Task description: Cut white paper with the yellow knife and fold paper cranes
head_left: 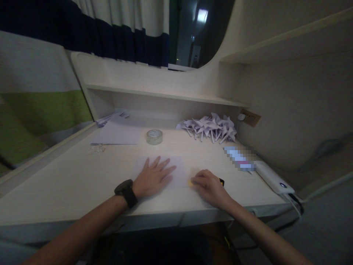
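A pale sheet of paper [180, 170] lies flat on the light wooden desk [68, 184]. My left hand [153, 176], with a black watch on its wrist, rests palm down on the sheet, fingers spread. My right hand [209, 187] is curled at the sheet's right edge, fingertips pinching a small yellow object [190, 182]. A small black and yellow thing [221, 181] peeks out just behind that hand; I cannot tell what it is.
A roll of clear tape [154, 136] stands behind the sheet. A pile of folded paper pinwheels [211, 127] lies at the back right. A stack of paper sheets [117, 132] sits back left. A white power bank [271, 178] with cables lies at the right edge.
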`<state>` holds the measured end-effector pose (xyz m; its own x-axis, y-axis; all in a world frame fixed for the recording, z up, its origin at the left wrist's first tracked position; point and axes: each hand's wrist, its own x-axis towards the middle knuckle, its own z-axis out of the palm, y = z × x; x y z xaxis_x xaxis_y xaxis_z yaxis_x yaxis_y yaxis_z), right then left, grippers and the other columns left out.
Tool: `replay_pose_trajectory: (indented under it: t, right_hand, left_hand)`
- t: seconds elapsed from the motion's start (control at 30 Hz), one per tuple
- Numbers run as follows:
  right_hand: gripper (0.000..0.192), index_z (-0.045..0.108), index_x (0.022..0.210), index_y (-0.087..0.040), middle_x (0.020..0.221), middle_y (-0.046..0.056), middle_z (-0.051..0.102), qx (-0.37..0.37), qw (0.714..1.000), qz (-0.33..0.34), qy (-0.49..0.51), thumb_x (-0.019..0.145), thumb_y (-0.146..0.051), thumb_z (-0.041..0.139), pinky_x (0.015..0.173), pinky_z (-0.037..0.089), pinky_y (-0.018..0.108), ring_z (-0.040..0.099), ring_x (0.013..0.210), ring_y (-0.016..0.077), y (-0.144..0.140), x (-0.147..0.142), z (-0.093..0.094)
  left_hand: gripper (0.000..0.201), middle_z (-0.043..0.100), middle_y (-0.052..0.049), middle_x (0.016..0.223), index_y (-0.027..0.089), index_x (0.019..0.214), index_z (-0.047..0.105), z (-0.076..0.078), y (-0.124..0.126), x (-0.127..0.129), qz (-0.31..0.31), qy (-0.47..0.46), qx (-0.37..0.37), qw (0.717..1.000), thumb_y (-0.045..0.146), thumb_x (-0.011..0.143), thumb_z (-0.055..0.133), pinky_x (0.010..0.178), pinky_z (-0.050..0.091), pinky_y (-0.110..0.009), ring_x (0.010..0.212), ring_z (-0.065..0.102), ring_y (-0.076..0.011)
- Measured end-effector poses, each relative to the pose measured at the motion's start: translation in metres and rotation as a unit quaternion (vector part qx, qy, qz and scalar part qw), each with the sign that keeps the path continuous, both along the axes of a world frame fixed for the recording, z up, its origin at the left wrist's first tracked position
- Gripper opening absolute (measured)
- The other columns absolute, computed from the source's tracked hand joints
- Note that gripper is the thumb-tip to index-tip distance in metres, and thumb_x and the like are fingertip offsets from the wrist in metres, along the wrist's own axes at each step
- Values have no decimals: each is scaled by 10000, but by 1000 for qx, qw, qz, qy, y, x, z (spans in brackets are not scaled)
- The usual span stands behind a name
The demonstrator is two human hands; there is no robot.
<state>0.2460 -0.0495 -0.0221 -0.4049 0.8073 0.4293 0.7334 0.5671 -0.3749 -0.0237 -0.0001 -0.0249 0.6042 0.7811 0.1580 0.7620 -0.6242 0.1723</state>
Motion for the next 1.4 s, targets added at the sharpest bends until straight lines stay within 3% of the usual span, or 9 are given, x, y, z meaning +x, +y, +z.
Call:
replay_pose_trajectory:
  t: [0.37,0.6,0.9,1.23,1.4]
  right_hand:
    - [143,737,912,-192,854,78,606,15,999,47,5,857,-212,606,713,455,320,550,819,195,2,3,-2]
    - [163,729,955,-179,836,79,591,2,995,99,-6,857,-204,601,688,448,297,539,806,189,6,5,7]
    - [172,722,976,-180,848,77,582,-7,994,112,-4,865,-206,592,713,443,303,535,816,189,7,8,7]
    - [175,736,959,-201,872,75,614,-86,985,150,-3,872,-296,617,737,441,305,556,843,189,4,17,20]
    - [204,744,964,-205,892,76,632,-119,982,146,-4,859,-345,639,761,447,302,576,860,190,-1,21,25]
  left_hand:
    - [510,247,20,1553,448,1436,301,-2,2,0,-10,12,11,1000,587,952,221,1061,77,-680,1411,172,-389]
    - [508,220,17,1562,448,1435,303,0,1,-1,-18,17,8,1000,585,953,218,1064,76,-671,1415,165,-381]
    - [500,241,13,1557,439,1430,323,3,-2,-1,-27,13,7,1000,569,956,233,1066,73,-663,1409,187,-379]
    - [509,264,9,1551,439,1420,344,1,-1,-1,-12,12,9,1000,589,945,236,1071,88,-650,1404,208,-367]
    - [596,278,-53,1545,385,1423,363,9,8,-4,16,6,4,1000,659,909,241,1057,191,-603,1379,272,-367]
